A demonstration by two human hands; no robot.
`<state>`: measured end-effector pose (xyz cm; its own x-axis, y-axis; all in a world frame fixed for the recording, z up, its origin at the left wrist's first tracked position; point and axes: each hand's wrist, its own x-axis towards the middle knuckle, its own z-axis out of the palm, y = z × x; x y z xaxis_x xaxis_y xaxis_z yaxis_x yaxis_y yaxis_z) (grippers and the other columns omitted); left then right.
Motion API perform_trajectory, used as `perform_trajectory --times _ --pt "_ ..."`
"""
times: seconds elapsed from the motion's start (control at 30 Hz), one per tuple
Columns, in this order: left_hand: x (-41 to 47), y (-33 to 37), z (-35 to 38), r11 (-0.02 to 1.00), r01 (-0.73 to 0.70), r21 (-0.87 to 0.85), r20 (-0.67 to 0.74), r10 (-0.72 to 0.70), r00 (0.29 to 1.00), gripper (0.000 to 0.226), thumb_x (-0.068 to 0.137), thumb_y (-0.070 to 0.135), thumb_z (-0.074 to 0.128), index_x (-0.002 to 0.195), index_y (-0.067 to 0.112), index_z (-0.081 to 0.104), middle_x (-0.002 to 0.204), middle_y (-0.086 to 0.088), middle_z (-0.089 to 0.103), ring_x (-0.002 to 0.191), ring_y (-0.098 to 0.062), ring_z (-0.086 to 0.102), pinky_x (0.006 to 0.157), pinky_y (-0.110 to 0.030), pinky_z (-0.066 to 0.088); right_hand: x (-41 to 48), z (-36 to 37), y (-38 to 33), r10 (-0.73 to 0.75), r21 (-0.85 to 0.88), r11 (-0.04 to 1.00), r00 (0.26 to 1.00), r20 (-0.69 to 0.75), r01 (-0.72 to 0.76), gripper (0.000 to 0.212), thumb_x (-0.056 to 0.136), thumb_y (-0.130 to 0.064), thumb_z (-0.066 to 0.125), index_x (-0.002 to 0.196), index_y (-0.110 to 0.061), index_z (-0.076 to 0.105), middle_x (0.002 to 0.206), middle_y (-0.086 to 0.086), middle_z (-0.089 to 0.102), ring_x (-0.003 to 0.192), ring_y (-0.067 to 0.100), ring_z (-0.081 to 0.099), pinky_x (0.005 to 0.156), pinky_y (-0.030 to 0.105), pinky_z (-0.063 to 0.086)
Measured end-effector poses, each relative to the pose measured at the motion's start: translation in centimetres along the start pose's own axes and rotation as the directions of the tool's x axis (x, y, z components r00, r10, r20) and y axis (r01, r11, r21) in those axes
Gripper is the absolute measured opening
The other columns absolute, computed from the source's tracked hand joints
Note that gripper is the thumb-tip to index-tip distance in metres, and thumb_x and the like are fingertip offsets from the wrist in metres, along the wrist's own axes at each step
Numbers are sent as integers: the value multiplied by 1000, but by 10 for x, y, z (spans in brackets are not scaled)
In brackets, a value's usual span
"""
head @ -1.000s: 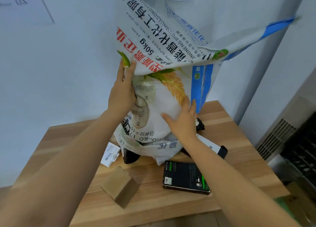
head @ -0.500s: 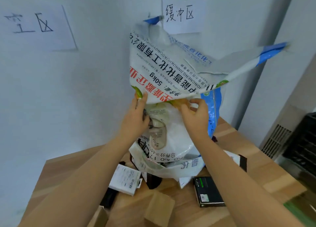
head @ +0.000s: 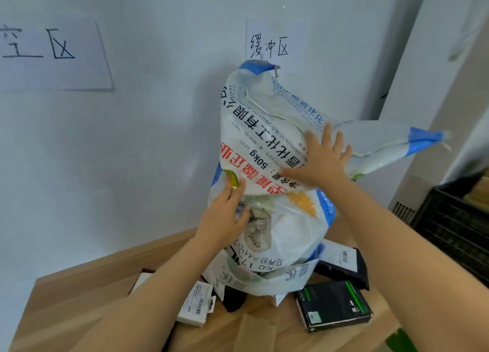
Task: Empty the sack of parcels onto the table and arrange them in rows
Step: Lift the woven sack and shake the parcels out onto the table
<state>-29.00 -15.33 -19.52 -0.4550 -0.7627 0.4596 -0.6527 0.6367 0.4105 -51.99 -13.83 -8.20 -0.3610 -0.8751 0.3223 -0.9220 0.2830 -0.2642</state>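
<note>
We've got the woven sack (head: 275, 145) upended over the wooden table (head: 87, 280), mouth down among spilled parcels (head: 195, 306) like the black-and-green box (head: 333, 305). Right hand (head: 322, 161) presses up top, fingers splayed wide; left hand (head: 227, 214) flat lower, fingers straight. Best squeeze downward, then lift the sack clear.

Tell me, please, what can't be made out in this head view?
Head view only:
- Sack contents: hidden by its own wall.
- Black parcel at the sack's mouth: mostly covered by it.
- Brown carton: cut off by the bottom edge.
- White box label print: too small.
</note>
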Motion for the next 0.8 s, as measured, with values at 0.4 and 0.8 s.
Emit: perform_trajectory --times 0.4,0.8 --pt "-5 14 42 974 71 215 90 -93 992 151 56 53 86 140 24 -36 148 -9 -42 136 -35 31 97 -41 46 5 9 -14 29 529 848 994 -105 31 38 93 -15 56 65 -18 30 64 -2 36 63 18 36 55 27 30" --pt "74 53 33 982 -3 186 -344 69 937 125 65 17 87 154 19 0 157 -17 5 111 -33 52 71 -37 57 24 -95 -31 -4 865 453 970 -241 217 34 84 -13 65 66 -23 38 61 1 43 61 17 39 55 30 33"
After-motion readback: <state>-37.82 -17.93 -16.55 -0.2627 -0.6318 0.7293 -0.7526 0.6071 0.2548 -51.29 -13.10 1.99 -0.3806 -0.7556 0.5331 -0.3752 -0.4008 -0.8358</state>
